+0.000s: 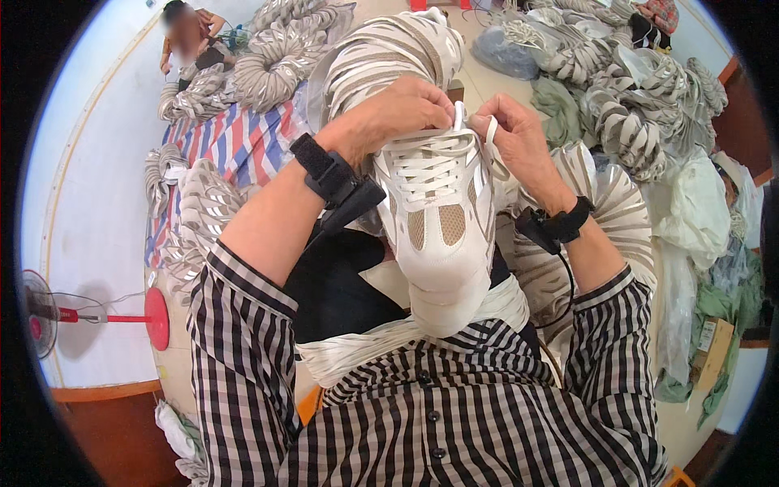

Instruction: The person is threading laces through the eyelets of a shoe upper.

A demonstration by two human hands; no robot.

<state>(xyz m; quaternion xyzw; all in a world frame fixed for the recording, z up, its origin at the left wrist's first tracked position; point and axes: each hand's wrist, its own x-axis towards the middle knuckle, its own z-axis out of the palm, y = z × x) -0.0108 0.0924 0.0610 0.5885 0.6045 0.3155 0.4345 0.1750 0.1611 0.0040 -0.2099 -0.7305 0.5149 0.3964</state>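
A cream sneaker [442, 256] with tan mesh panels stands before my chest, its toe toward me. White laces [430, 174] criss-cross its front. My left hand [410, 109] is closed at the top of the lacing, beside the white tongue [460, 114]; its fingertips are partly hidden, so what they pinch is unclear. On the other side of the tongue, my right hand [515, 134] pinches a loose shoelace [492, 134] that hangs down along the shoe. A bundle of white laces [349, 357] lies across my lap, below the sneaker.
Ring-shaped stacks of shoe uppers [389, 61] stand just beyond my hands, with another stack [608, 203] at my right. More heaps lie on a striped sheet [251, 146] and far right. A red-based fan [157, 318] is at left. Another person [191, 36] sits far left.
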